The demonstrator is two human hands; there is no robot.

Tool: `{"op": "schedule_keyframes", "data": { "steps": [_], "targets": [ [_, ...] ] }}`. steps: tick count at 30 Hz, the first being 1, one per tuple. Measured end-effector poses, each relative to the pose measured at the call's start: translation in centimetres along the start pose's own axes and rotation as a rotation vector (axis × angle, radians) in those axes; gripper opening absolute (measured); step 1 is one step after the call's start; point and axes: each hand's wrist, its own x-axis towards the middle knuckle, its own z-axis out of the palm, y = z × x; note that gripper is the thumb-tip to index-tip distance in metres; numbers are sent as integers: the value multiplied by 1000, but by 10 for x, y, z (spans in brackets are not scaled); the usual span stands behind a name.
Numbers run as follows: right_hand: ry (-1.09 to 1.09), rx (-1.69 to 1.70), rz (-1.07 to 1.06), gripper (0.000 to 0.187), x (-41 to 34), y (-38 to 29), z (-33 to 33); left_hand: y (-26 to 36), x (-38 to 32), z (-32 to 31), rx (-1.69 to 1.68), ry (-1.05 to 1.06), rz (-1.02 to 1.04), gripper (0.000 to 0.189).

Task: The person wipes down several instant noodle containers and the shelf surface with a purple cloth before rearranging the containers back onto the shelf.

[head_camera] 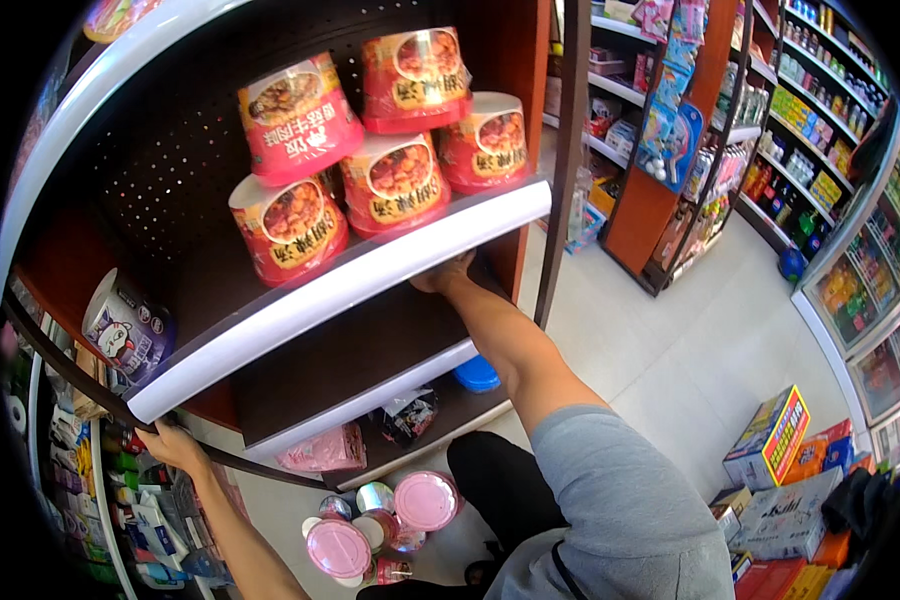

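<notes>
My left hand (171, 446) grips the shelf unit's dark metal post (232, 463), just below the left end of a white shelf front strip (337, 304). My right arm reaches in beneath that shelf; my right hand (444, 276) is above the lower brown shelf board (375, 341), at its right end. The shelf edge partly hides the hand, and its fingers cannot be made out clearly. On the upper shelf, several red instant-food tubs (397, 184) stand upside down, some stacked on others. A purple tub (129, 326) bearing a cartoon cat stands at the far left.
More tubs with pink lids (425, 500) stand on the floor by my knees. On the bottom shelf lie a pink packet (326, 448), a black packet (409, 416) and a blue lid-like item (478, 375). Cartons (787, 506) are at right, near a glass-doored cabinet (862, 277).
</notes>
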Motion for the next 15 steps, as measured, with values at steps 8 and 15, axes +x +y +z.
{"op": "schedule_keyframes", "data": {
  "steps": [8,15],
  "targets": [
    [-190,-256,-491,69,-65,-100,24,-14,15,-16,27,-14,22,34],
    [-408,-198,-728,63,-97,-123,23,-4,10,-14,65,-50,-25,42]
  ]
}}
